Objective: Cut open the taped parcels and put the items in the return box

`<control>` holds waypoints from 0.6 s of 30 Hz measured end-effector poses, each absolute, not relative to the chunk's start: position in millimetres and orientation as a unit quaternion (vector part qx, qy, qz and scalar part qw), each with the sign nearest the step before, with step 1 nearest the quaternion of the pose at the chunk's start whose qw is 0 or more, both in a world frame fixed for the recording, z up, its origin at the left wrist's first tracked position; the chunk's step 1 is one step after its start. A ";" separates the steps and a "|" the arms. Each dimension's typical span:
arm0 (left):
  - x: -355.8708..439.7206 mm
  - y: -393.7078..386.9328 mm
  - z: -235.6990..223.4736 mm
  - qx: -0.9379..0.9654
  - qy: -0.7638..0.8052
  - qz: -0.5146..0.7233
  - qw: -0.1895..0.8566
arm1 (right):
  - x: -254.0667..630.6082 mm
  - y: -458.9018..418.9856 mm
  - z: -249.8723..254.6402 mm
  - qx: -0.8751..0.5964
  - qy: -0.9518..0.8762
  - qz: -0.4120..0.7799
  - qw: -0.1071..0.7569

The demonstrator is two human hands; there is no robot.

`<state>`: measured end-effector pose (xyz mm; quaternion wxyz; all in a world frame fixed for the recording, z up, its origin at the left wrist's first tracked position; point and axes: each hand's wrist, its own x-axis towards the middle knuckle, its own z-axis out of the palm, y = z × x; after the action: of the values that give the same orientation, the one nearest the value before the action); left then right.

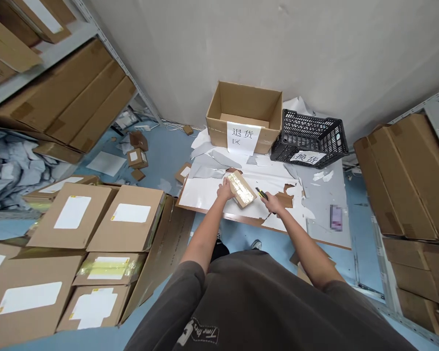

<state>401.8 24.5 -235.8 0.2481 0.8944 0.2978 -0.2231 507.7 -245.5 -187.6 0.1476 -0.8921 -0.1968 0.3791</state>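
Far left: shelf [71, 46] with cartons on top and long brown cartons [64, 102] under it. Grey-white paper heap [10, 163] below those. Lower left, a stack of labelled boxes [129, 231], white labels up, some with yellowish tape, sitting against the brown wall of a big carton [164, 248]. A few small boxes [137, 158] lie on the blue floor [149, 141] near a flat white sheet [107, 163].

Then the counter [324, 195], covered on its left part with torn white paper [205, 195]. Left hand [225, 189] is over it, grip pinching the left edge of the parcel [242, 189]. Parcel is brown with shiny clear tape along the top, tilted, over the front half of the counter. Can't tell if its underside touches.

Behind the parcel, at the back: open carton [219, 131], white sign [243, 139] hanging on its front. Just right of the parcel, a black-yellow knife [261, 193], tip toward the parcel. Right hand [273, 202] has it, grip wrapped round the handle. Blade too small to read.

Right of that: torn brown scrap [285, 199] showing through ripped paper. Black crate [287, 141] at the back, tilted, own sign [308, 156] on the front. Purple item [335, 218], pixelated, near the counter's right edge.

Far right: tall cartons [398, 180] on a metal rack [386, 273].
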 end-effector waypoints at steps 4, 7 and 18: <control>397.6 18.5 -233.5 0.891 0.320 -0.210 0.243 | 498.8 -223.0 -222.1 -0.917 -0.111 0.329 0.196; 387.7 13.2 -233.3 0.879 0.366 -0.196 0.234 | 496.5 -195.6 -242.6 -0.925 -0.098 0.303 0.206; 400.8 -25.5 -216.2 0.958 0.125 -0.189 0.176 | 526.4 -173.5 -247.9 -0.929 -0.128 0.299 0.176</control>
<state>400.8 -25.5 -216.2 0.1764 0.9579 0.1249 -0.1891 526.4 -173.5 -247.9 0.1763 -0.9290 -0.1276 0.2992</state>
